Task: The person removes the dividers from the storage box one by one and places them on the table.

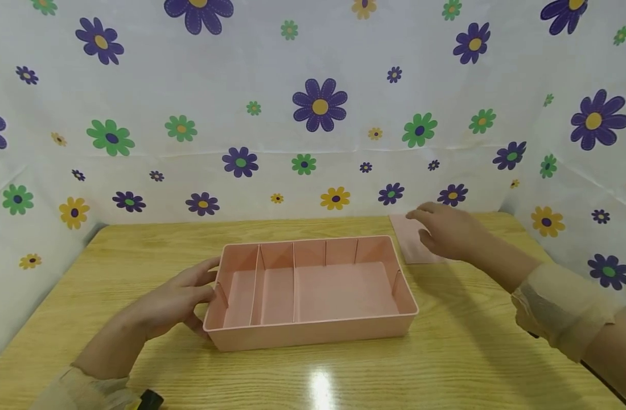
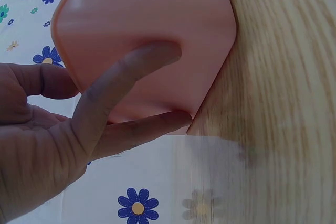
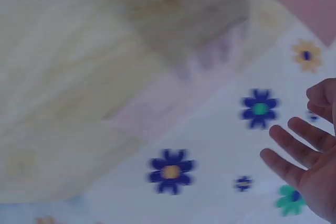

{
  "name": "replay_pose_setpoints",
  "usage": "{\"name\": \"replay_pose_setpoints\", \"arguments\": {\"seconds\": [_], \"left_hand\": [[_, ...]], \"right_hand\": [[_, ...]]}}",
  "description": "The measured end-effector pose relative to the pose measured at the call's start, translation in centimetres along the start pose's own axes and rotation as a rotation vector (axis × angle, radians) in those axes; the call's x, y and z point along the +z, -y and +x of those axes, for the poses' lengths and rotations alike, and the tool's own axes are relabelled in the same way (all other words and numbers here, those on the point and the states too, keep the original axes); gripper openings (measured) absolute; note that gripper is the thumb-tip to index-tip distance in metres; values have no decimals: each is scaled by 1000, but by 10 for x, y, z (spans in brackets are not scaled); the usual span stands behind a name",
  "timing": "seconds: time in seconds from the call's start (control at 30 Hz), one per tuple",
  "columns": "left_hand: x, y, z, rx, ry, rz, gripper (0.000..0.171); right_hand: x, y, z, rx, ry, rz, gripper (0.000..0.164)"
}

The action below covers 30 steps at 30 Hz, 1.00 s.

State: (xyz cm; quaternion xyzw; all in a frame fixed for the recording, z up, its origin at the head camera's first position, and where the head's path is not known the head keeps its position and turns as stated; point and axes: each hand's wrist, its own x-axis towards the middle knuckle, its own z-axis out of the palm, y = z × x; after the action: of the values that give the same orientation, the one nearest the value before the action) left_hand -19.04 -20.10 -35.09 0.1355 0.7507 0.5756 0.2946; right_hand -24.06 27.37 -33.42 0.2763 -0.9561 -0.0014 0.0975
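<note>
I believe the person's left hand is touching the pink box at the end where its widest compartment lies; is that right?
Not quite: the left hand is touching the pink box, but at the end with a narrow compartment. The head view shows the widest compartment at the opposite end.

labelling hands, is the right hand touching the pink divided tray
No, the right hand is over the flat pink sheet, apart from the tray.
</note>
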Motion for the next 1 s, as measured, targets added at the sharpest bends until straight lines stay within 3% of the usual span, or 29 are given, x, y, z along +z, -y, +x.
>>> {"name": "replay_pose_setpoints", "arguments": {"seconds": [0.1,0.23,0.37,0.47,0.73,0.9,1.0], "left_hand": [[0,-1,0,13,6,9,61],[1,-2,1,19,9,4,60],[2,0,-1,14,1,2,60],[2,1,-1,13,-9,15,59],[2,3,-1,-9,-16,-11,61],[2,2,-1,-8,-18,-5,63],[1,1,-1,4,-13,1,63]], "right_hand": [[-24,28,16,-107,-51,40,31],[-44,77,35,-302,-4,66,30],[-44,122,54,-478,69,62,35],[-35,149,68,-563,136,55,39],[0,196,90,-698,327,-18,41],[14,205,96,-753,315,-222,27],[19,206,97,-739,330,-361,21]]}}
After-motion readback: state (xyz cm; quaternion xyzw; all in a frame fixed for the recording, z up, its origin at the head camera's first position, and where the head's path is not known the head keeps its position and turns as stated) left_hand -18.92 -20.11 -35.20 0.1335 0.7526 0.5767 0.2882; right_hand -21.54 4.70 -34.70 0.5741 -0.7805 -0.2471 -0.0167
